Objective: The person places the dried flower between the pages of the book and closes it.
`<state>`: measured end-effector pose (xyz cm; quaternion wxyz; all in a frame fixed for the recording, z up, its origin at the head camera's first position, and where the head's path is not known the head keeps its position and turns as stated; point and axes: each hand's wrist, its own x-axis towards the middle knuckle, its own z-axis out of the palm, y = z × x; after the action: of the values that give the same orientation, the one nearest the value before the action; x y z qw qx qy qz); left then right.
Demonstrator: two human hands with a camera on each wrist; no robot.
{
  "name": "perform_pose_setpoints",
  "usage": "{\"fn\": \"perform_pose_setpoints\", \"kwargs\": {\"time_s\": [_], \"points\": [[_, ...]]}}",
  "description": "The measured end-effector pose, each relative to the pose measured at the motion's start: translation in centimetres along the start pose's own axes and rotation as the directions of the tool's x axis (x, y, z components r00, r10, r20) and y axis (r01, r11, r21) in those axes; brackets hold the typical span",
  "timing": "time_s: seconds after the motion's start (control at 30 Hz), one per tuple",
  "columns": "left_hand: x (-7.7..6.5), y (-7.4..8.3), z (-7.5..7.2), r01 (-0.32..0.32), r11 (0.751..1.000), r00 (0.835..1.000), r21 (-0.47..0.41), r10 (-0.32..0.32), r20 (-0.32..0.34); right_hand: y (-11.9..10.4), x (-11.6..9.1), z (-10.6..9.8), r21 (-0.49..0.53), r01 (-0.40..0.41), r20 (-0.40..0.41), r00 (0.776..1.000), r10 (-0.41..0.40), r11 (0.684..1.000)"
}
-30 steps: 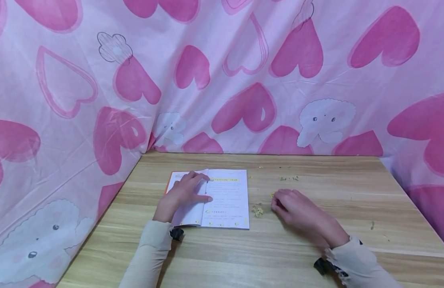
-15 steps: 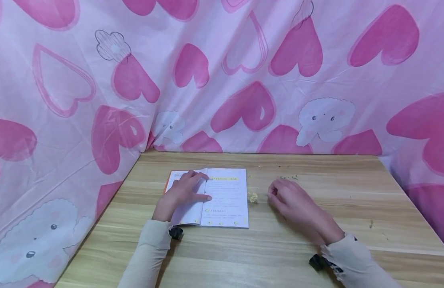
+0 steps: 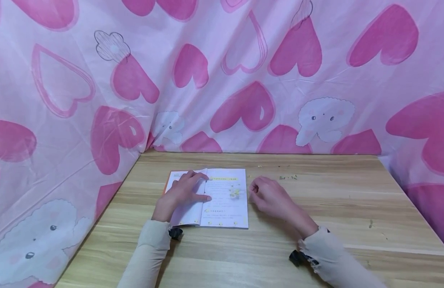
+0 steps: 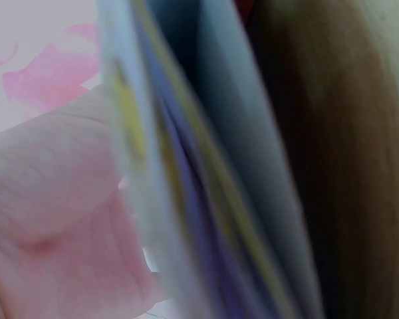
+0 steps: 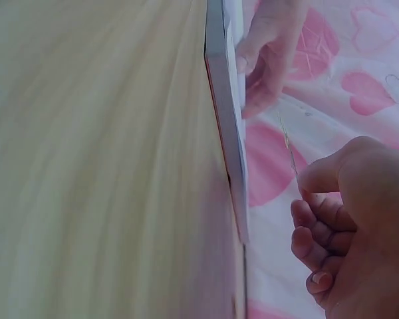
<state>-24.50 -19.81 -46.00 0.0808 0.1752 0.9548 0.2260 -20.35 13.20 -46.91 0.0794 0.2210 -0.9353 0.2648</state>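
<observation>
The right hand [image 3: 270, 197] has brought a yellow sprig [image 3: 235, 193] over the book [image 3: 223, 221].

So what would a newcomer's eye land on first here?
Most likely the pink heart-print cloth behind and beside the table. Next, the open book on the tabletop, with the left grip resting on it. Then the thin piece with yellow flecks, pinched by the right grip, over the book's right side.
</observation>
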Motion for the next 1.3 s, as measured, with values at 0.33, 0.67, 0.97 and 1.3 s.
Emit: {"fn": "perform_pose_setpoints", "kwargs": {"time_s": [0.33,0.67,0.97,1.3], "points": [[0.1,0.1,0.3,-0.001,1.0,1.0,-0.016,0.001,0.006,-1.8,1.8,2.4,0.043,-0.051,0.031,0.998,0.049,0.998],[0.2,0.1,0.3,-0.053,0.998,0.999,-0.021,0.053,0.008,-2.3,2.7,4.0,0.043,-0.12,0.092,0.989,0.116,0.992],[0.2,0.0,0.0,-0.068,0.997,0.998,-0.02,0.069,0.011,-1.8,2.9,3.7,0.068,-0.098,0.119,0.989,0.09,0.993],[0.1,-0.4,-0.6,-0.059,0.998,0.998,0.03,0.058,0.031,0.6,2.9,2.3,-0.061,-0.063,0.18,0.981,0.073,0.996]]}}
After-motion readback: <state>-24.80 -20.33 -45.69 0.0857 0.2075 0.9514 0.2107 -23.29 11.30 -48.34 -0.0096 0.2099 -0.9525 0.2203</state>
